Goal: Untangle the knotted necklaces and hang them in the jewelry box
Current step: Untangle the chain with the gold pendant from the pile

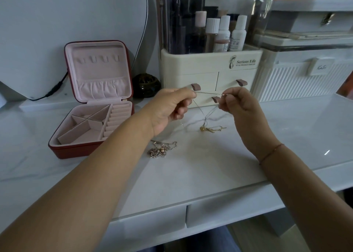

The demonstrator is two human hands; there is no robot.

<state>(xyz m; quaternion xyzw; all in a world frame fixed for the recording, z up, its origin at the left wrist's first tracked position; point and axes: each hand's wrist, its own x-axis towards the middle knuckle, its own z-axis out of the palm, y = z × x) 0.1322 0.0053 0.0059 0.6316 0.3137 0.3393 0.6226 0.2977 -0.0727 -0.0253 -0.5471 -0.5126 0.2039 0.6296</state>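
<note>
Pinching a fine pale metal chain between thumb and forefinger, the left hand and the right hand hold a short stretch of it taut in the air, to the right of the open red square jewellery box with pink lining. On each hand the other fingers are curled in toward the palm. From the two pinches the chain drops in crossing strands to a small gold bead pendant, which seems to rest on the white marble-look tabletop right of the box. A tangled heap of thin gold and silver necklaces lies on the tabletop just right of the box's front corner, touched by neither hand. The box's lid stands upright, showing a row of hooks above a gathered pocket. Behind and right of the box stands a dark round jar, and farther right a cream plastic cosmetics organiser holding bottles. A thin red cord bracelet circles the right wrist
</note>
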